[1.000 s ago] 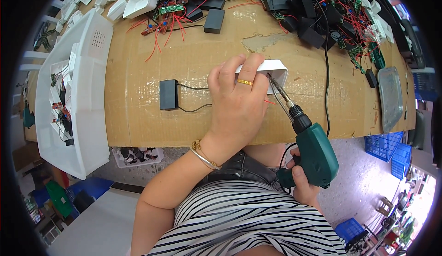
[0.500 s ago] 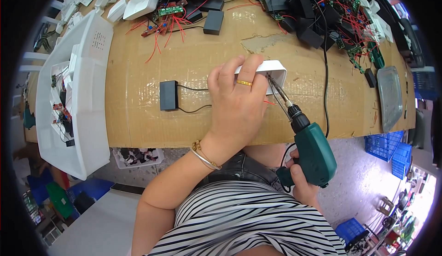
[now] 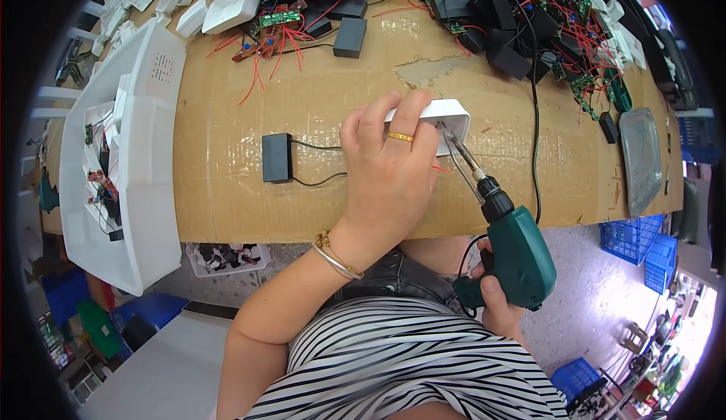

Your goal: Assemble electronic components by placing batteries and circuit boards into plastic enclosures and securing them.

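Note:
My left hand (image 3: 389, 159) is closed on a white plastic housing (image 3: 452, 108), which lies tilted with its open side toward the right. My right hand (image 3: 495, 299) grips the handle of a dark green soldering gun (image 3: 522, 257). The gun's metal tip and thin feed tube reach into the housing's opening; the exact contact point is too small to make out. A black rectangular block (image 3: 277, 158) lies left of my left hand, with two black wires running under that hand. A short red wire (image 3: 442, 168) pokes out beside my fingers.
Black blocks (image 3: 499, 8) and circuit boards with red wires (image 3: 280, 19) are heaped along the far side of the cardboard-covered table (image 3: 227, 201). A white bin (image 3: 144, 163) stands left, a clear tray (image 3: 640, 161) right. A black cable (image 3: 536, 133) crosses the table beside the gun.
The soldering gun has shifted slightly right and toward me, its tip drawing back a little within the housing. My left hand and the housing have hardly moved.

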The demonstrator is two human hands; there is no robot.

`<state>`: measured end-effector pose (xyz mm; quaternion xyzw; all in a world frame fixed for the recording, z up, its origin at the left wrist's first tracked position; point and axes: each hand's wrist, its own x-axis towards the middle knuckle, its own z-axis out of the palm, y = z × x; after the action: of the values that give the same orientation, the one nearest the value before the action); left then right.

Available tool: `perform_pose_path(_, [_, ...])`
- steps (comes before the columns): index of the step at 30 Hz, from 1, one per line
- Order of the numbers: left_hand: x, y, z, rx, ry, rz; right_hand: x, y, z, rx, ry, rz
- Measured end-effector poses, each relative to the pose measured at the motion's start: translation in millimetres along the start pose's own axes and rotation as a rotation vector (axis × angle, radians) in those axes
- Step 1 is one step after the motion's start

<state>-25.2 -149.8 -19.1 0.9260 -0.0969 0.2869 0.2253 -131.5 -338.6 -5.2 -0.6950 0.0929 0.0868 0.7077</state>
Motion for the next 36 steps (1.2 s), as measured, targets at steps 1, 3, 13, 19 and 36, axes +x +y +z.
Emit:
perform_pose_path(1, [0.1, 0.1, -0.3, -0.001, -0.004, -0.001, 0.3, 0.2, 0.1, 0.009, -0.007, 0.002])
perform_pose_path(3, [-0.2, 0.0, 0.9, -0.002, 0.002, 0.000, 0.3, 0.1, 0.6, 0.019, -0.013, 0.002])
perform_pose_path(13, [-0.1, 0.2, 1.7, 0.004, 0.009, 0.003, 0.2, 0.0, 1.0, 0.014, -0.005, 0.014])
perform_pose_path(19, [0.4, 0.5, 1.7, 0.002, 0.011, 0.002, 0.9, -1.2, 2.8, -0.031, 0.018, 0.025])
perform_pose_path(36, [0.2, 0.6, 1.1, -0.004, -0.004, -0.007, -0.5, -0.6, -2.2, -0.088, -0.033, 0.027])
